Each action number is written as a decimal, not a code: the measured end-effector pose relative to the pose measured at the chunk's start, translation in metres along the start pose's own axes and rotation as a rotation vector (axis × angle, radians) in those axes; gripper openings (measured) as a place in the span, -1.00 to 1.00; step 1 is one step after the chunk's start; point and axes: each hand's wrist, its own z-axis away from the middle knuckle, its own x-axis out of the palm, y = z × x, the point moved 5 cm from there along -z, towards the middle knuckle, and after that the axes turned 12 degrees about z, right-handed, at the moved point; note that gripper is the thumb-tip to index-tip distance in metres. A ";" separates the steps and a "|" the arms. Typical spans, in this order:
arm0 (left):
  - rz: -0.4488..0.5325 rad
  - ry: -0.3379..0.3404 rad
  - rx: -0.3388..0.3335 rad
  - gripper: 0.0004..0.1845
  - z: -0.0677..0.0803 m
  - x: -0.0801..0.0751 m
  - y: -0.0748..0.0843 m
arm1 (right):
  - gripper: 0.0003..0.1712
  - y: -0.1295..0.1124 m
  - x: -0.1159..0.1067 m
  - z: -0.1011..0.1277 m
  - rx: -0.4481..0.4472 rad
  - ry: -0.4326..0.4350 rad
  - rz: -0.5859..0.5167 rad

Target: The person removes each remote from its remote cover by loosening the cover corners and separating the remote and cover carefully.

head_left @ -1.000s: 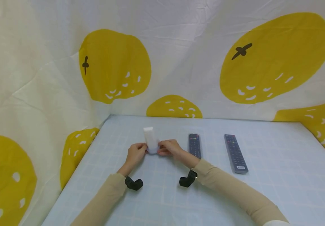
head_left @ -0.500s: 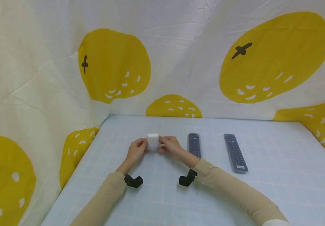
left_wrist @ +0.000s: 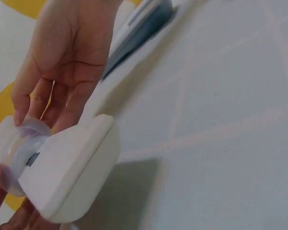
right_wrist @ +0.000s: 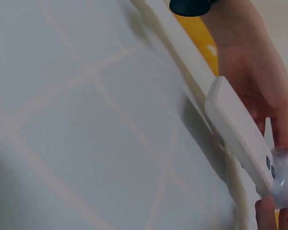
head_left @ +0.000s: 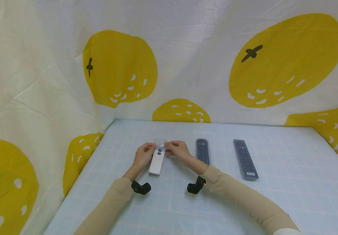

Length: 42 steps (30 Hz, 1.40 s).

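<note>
Between the left hand (head_left: 143, 155) and right hand (head_left: 178, 150), a slim white plastic remote (head_left: 157, 160) is pinched at its far end by both hands' curled fingers, a clear film (head_left: 160, 144) there. Bare pale-blue checked desk (head_left: 169, 209) lies nearward; two dark grey remotes (head_left: 202, 151) lie just right of the right hand.

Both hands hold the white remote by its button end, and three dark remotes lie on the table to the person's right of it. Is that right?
Not quite: only two dark remotes lie on the table, as the head view shows. The rest stands: the left hand and right hand both hold the white remote at its button end.
</note>
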 end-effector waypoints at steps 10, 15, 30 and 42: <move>0.109 0.041 -0.004 -0.67 -0.003 0.004 -0.009 | -0.49 0.010 0.001 -0.009 0.026 -0.040 -0.101; 0.151 0.070 0.013 -0.64 -0.002 0.004 -0.011 | -0.35 0.011 0.004 -0.011 0.032 -0.076 -0.074; 0.218 0.029 0.024 -0.63 -0.009 0.004 -0.010 | -0.59 0.012 0.004 -0.023 0.070 -0.045 -0.087; 0.108 -0.139 0.028 -0.56 -0.003 0.012 -0.015 | -0.62 0.008 -0.001 -0.024 0.077 0.080 -0.108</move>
